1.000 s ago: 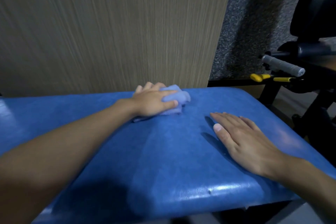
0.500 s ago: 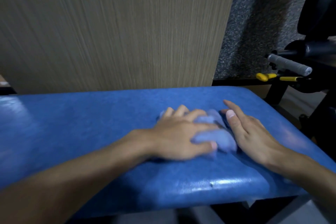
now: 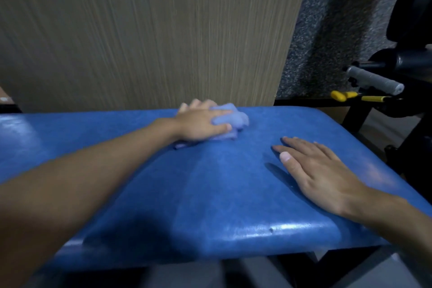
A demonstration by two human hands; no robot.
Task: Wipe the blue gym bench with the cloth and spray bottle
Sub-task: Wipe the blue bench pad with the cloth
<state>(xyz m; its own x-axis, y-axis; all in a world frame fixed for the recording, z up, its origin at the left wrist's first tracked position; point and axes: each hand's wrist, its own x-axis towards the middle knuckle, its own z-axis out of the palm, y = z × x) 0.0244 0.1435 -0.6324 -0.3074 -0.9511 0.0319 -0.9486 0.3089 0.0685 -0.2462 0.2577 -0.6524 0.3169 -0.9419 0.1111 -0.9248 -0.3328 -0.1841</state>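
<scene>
The blue gym bench (image 3: pixel 210 194) fills the lower half of the view, its padded top running left to right. A crumpled pale blue cloth (image 3: pixel 230 120) lies near the bench's far edge. My left hand (image 3: pixel 198 121) grips the cloth, fingers and thumb curled round it, pressing it onto the pad. My right hand (image 3: pixel 320 173) rests flat on the bench's right part, fingers straight and spread, holding nothing. No spray bottle is in view.
A wood-grain wall panel (image 3: pixel 152 30) rises right behind the bench. To the right stands black gym equipment with a grey foam handle (image 3: pixel 374 80) and yellow-tipped pins (image 3: pixel 339 95). Dark speckled wall lies beyond.
My left hand has swept the cloth from near my right hand back to the bench's far edge. My right hand stayed flat, shifting slightly toward me.
</scene>
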